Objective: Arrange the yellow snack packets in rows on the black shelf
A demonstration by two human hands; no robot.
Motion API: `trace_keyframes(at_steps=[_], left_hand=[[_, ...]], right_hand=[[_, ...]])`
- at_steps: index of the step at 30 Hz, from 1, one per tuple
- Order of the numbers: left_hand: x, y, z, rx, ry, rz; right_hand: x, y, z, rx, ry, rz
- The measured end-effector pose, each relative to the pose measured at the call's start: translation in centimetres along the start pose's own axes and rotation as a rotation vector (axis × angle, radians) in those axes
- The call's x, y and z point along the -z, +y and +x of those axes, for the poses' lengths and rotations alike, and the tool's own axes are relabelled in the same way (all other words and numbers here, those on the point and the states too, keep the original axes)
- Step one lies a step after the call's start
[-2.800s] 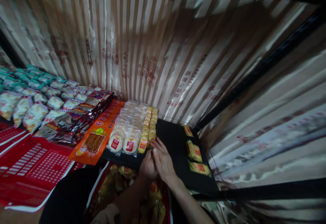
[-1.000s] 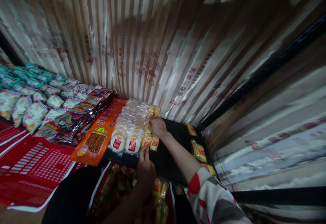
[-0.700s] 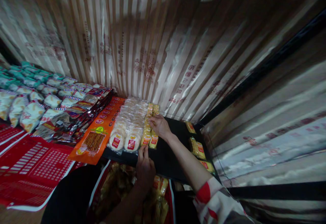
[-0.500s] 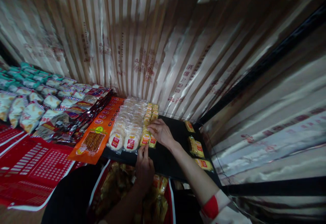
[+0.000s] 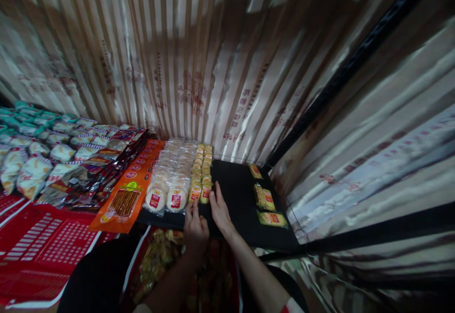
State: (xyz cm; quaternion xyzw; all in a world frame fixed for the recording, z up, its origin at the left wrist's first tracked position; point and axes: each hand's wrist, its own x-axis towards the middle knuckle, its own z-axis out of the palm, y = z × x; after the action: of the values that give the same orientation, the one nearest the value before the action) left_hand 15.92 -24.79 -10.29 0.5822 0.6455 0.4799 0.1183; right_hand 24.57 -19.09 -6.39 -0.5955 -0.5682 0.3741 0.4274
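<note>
Two rows of small yellow snack packets point(image 5: 201, 175) run back along a black shelf point(image 5: 238, 189). My left hand point(image 5: 196, 227) is at their front end, its forefinger and middle finger stretched out against the nearest packet, the other fingers bent. Along the right side of the rows lies my right hand point(image 5: 220, 211), fingers straight and together, touching the front right packet and gripping nothing. Just left of the yellow packets are two rows of clear-wrapped round white crackers point(image 5: 177, 199). Below my hands, a red basket point(image 5: 239, 280) holds more wrapped yellow snacks.
An orange snack bag point(image 5: 142, 170) lies left of the crackers, beside dark shiny packets point(image 5: 106, 161) and white snack bags point(image 5: 35, 173). Several loose yellow packets point(image 5: 264, 198) sit at the shelf's right end. A second red basket point(image 5: 46, 251) stands lower left. Pleated sheeting point(image 5: 199, 66) backs the shelf.
My right hand has come down from the top of the yellow rows to their right side, fingers straightened. My left hand stays at the front, and the view has shifted slightly right.
</note>
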Motion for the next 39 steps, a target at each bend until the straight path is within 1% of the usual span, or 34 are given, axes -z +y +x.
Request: trace_keyframes(at_steps=[3, 5, 10, 12, 14, 16, 19, 22, 24, 27, 30, 33, 36, 39], left_hand=[[-0.2, -0.4, 0.0, -0.037, 0.015, 0.025], [-0.2, -0.7, 0.1, -0.061, 0.008, 0.043], [-0.2, -1.1, 0.3, -0.054, -0.002, 0.057], [-0.3, -1.2, 0.3, -0.055, 0.011, 0.052], [-0.2, -1.4, 0.2, -0.09, 0.015, 0.049], [0.1, -1.6, 0.2, -0.163, 0.017, 0.058], [0.8, -1.4, 0.3, -0.336, 0.005, 0.094], [1.4, -1.0, 1.2, -0.535, -0.091, 0.166], [1.6, -0.8, 2.1, -0.639, -0.176, 0.229], [1.7, -0.7, 3.6, -0.753, -0.276, 0.316], [1.9, -0.8, 4.8, -0.812, -0.314, 0.37], [1.9, -0.7, 5.3, -0.836, -0.292, 0.382], [1.8, -0.7, 5.5, -0.824, -0.253, 0.366], [1.7, -0.6, 5.5, -0.808, -0.27, 0.375]], right_hand=[[-1.0, 0.2, 0.1, -0.031, -0.058, 0.077], [-1.7, 0.1, 0.3, -0.038, -0.064, 0.1], [-3.0, 0.2, 0.5, -0.038, -0.037, 0.091], [-3.0, 0.4, 0.4, -0.034, -0.012, 0.125], [-2.7, 0.5, 0.2, -0.036, 0.016, 0.2], [-2.4, 0.6, 0.0, -0.029, 0.035, 0.315], [-2.0, 0.8, -0.1, -0.03, 0.07, 0.567], [-1.9, 1.1, 0.0, -0.052, 0.101, 0.776], [-1.9, 1.4, 0.2, -0.062, 0.103, 0.829], [-1.8, 1.6, 0.2, -0.067, 0.09, 0.817], [-1.7, 1.4, 0.0, -0.063, 0.058, 0.748], [-1.5, 1.0, -0.2, -0.055, 0.036, 0.671], [-1.5, 1.0, -0.3, -0.041, -0.001, 0.642], [-1.6, 1.0, -0.1, -0.046, -0.011, 0.65]])
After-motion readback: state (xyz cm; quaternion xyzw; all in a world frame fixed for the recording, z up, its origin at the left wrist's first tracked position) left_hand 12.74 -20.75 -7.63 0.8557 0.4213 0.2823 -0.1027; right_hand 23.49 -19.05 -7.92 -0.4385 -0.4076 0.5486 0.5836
